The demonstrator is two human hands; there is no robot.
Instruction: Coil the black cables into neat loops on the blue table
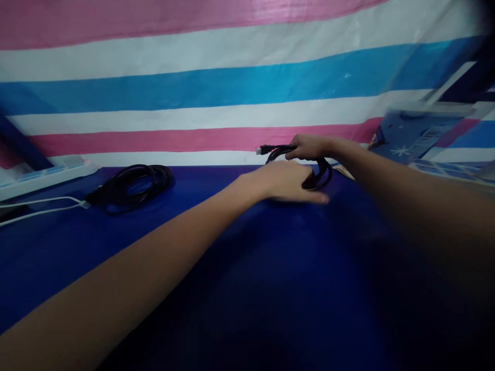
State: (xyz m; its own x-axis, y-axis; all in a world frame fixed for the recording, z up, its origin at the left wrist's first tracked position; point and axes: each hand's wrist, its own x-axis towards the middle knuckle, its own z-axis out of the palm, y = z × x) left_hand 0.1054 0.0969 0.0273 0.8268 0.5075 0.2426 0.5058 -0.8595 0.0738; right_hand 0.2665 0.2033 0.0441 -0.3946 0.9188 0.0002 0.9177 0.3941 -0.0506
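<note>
Both my arms reach forward over a dark blue surface (pixel 270 288). My right hand (pixel 311 147) is closed round a coiled black cable (pixel 323 172), whose plug end (pixel 266 150) sticks out to the left. My left hand (pixel 286 181) lies on the near side of the same coil, fingers curled over the loops and gripping them. The coil rests at the far edge of the surface, against the striped wall.
A second black cable coil (pixel 133 186) lies at the left. A white power strip (pixel 46 172) and white cords (pixel 42 205) sit at the far left. A blue printed package (pixel 417 135) leans at the right. A pink, white and blue striped sheet (pixel 216 82) hangs behind.
</note>
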